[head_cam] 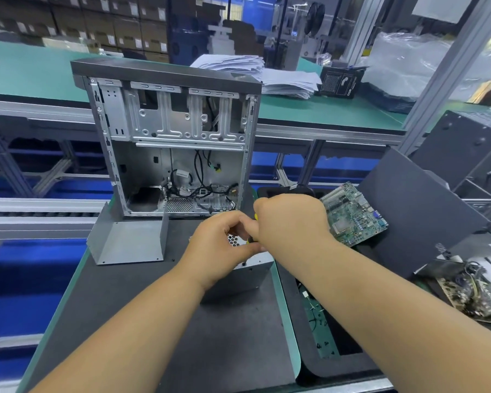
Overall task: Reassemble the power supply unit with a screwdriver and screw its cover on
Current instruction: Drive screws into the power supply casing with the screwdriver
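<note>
Hands grip power supply unit; markings unreadable.

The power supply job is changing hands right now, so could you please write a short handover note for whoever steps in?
Left hand: grips the power supply, steadying it on the black mat.
Right hand: closed around the yellow-handled screwdriver, working at the unit's top; the tip is hidden.
Cover: lies loose on the mat, left of the unit, in front of the open PC case.
Done: the unit is in place under the hands.
Left: finish the screw in progress, fit the cover and screw it on. Whether any screws are seated cannot be seen.
</note>
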### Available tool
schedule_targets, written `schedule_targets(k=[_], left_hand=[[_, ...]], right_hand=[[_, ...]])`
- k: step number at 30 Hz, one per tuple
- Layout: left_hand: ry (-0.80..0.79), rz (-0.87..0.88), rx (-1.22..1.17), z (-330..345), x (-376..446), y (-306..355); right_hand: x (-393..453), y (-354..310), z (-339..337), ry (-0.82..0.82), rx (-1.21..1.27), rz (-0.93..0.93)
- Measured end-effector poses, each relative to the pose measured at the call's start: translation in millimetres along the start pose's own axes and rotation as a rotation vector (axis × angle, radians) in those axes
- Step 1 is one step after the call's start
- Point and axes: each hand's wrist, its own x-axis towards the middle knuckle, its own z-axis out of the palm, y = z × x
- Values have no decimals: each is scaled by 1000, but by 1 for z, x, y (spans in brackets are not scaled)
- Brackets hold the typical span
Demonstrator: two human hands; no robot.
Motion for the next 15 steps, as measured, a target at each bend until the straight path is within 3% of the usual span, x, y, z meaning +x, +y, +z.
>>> schedule_targets(k=[4, 8, 11, 15], left_hand=[[15, -2, 19, 4, 3, -2], [-32, 3, 83, -1, 6, -6], [-88, 38, 173, -1, 7, -7], [-108, 7, 84, 1, 3, -3]], right_hand=[[8, 4, -5, -79, 57, 54], [3, 20, -11, -187, 403, -173], [4, 25, -6, -179, 245, -223], [6, 15, -5, -127, 179, -185]])
